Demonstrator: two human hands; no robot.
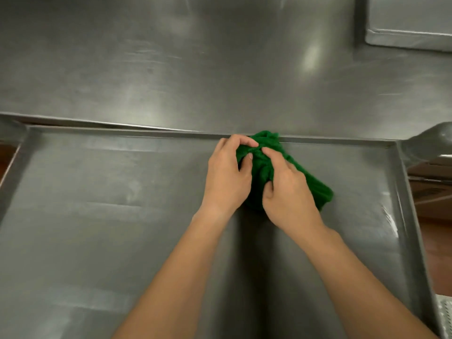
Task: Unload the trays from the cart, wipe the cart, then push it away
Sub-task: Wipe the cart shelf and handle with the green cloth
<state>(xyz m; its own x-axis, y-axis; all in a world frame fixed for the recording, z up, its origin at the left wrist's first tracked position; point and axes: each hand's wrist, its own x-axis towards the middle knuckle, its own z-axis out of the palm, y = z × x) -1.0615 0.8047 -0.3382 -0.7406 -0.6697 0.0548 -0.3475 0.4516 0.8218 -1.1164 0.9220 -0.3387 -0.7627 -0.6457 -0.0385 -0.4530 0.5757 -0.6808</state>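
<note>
The cart's steel top shelf [97, 216] fills the lower part of the view, a shallow pan with a raised rim. A bunched green cloth [315, 184] lies on it near the far rim, right of centre. My left hand [226, 177] grips the cloth's left side with curled fingers. My right hand [286, 192] presses and pinches the cloth from the near side. Both hands cover much of the cloth. A tray [411, 30] rests at the top right on the steel table beyond the cart.
A wide stainless steel table [195, 69] lies directly beyond the cart's far rim. The cart's curved handle corner [430, 143] rises at the right. Brown floor [437, 265] and boxes show past the right edge, and floor shows at the far left.
</note>
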